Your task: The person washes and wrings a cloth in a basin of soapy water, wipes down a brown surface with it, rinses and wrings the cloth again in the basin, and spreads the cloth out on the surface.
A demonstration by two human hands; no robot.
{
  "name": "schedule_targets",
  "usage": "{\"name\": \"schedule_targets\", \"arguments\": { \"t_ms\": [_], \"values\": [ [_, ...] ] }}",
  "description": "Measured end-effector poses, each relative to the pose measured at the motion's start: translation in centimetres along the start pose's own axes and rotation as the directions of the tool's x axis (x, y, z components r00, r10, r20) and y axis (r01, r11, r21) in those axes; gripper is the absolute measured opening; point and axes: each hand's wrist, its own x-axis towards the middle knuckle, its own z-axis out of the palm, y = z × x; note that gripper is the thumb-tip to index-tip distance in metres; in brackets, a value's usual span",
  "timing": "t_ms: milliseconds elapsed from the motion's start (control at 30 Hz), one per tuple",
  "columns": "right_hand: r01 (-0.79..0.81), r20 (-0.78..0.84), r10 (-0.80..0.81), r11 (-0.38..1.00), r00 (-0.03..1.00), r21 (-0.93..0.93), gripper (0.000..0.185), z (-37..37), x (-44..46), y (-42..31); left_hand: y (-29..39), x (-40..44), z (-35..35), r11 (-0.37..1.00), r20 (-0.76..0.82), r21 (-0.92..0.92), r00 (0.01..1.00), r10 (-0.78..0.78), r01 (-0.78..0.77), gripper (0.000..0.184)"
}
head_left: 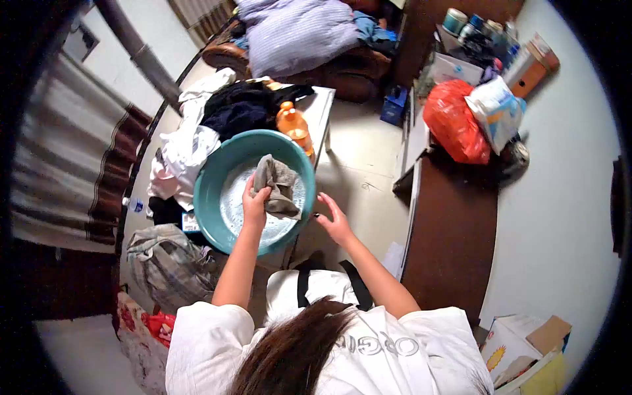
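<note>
My left hand [255,203] is closed around a crumpled grey-brown cloth [277,185], held over the teal basin [205,205]. Whitish, sudsy water [234,197] shows inside the basin. My right hand [334,220] hovers just outside the basin's right rim, fingers apart, with nothing visible in it. Behind the basin stands an orange bottle [293,125] on the white table [322,108]. Dark clothes [240,108] and white clothes [187,148] are heaped beyond and to the left of the basin.
A plaid fabric bundle [168,260] lies at the left. On the right, a brown cabinet [454,230] carries a red plastic bag [454,122] and a white bag [495,112]. A sofa with a striped quilt [296,33] stands at the back. A grey pole [141,56] rises at back left.
</note>
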Motion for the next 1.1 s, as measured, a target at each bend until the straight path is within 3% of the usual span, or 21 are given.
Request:
{"name": "schedule_targets", "arguments": {
  "t_ms": [33,100,167,200,233,300,367,400,500,533,633,667,767,800,900,1033,1100],
  "values": [
    [-0.002,0.011,0.005,0.978,1.0,-0.21,0.066,1.2,0.5,-1.0,0.0,0.5,-1.9,0.996,-0.024,0.09,1.0,-0.014,0.016,0.053],
    [0.119,0.086,-0.091,0.897,0.992,-0.426,0.066,3.2,1.4,-1.1,-0.9,1.1,-4.3,0.964,-0.076,0.24,0.992,-0.103,0.119,0.055],
    [0.191,0.143,-0.134,0.823,0.981,-0.534,0.068,4.2,2.1,-0.1,-3.9,1.9,-7.1,0.863,0.013,0.493,0.991,-0.133,0.11,0.058],
    [0.223,0.172,-0.15,0.78,0.974,-0.584,0.069,4.7,2.2,0.4,-7.9,2.8,-9.3,0.87,0.123,0.493,0.991,-0.049,-0.018,0.058],
    [0.22,0.182,-0.134,0.748,0.974,-0.626,0.07,5.1,2.3,0.7,-8.5,2.7,-9.2,0.706,0.182,0.696,0.983,0.006,-0.133,0.056],
    [0.213,0.199,-0.1,0.677,0.975,-0.704,0.072,5.6,2.6,0.9,-9.9,2.8,-9.2,0.529,0.401,0.782,0.916,-0.023,-0.329,0.06],
    [0.17,0.192,-0.034,0.631,0.981,-0.757,0.074,6.0,2.8,1.1,-10.7,2.9,-8.9,0.095,0.56,0.828,0.803,-0.203,-0.553,0.068],
    [0.148,0.184,-0.002,0.607,0.983,-0.781,0.075,6.2,2.9,1.1,-10.9,3.0,-9.0,-0.12,0.594,0.748,0.739,-0.318,-0.653,0.072],
    [0.126,0.159,0.002,0.606,0.987,-0.786,0.078,6.4,3.0,1.7,-11.6,5.5,-11.4,-0.213,0.316,0.9,0.906,-0.283,-0.38,0.078],
    [0.113,0.143,0.004,0.591,0.99,-0.799,0.078,6.4,3.0,1.7,-11.9,5.7,-11.6,-0.261,0.182,0.924,0.922,-0.342,-0.279,0.076],
    [0.086,0.123,0.022,0.595,0.992,-0.799,0.077,6.7,3.0,1.5,-12.7,3.6,-10.6,-0.091,0.281,0.936,0.877,-0.389,-0.34,0.076],
    [0.097,0.125,0.005,0.6,0.992,-0.794,0.077,6.9,3.4,1.6,-12.3,2.5,-10.3,-0.16,0.395,0.855,0.818,-0.418,-0.494,0.075],
    [0.094,0.128,0.014,0.604,0.992,-0.791,0.078,7.1,3.0,1.7,-14.0,4.0,-12.4,-0.134,0.351,0.879,0.811,-0.467,-0.457,0.064],
    [0.073,0.119,0.038,0.596,0.992,-0.799,0.079,7.2,3.1,1.6,-14.2,4.6,-12.4,-0.074,0.25,0.938,0.811,-0.529,-0.338,0.072],
    [0.022,0.098,0.106,0.558,0.99,-0.829,0.079,8.1,3.1,1.2,-15.2,3.2,-10.5,-0.3,0.189,0.883,0.857,-0.478,-0.362,0.072],
    [-0.005,0.089,0.154,0.524,0.984,-0.852,0.079,9.0,3.1,1.1,-13.7,3.1,-12.8,-0.107,0.529,0.755,0.698,-0.482,-0.647,0.068],
    [-0.021,0.081,0.166,0.536,0.983,-0.844,0.079,8.8,3.2,1.3,-13.6,3.3,-12.2,-0.118,0.356,0.868,0.769,-0.531,-0.483,0.063]
  ]
}}
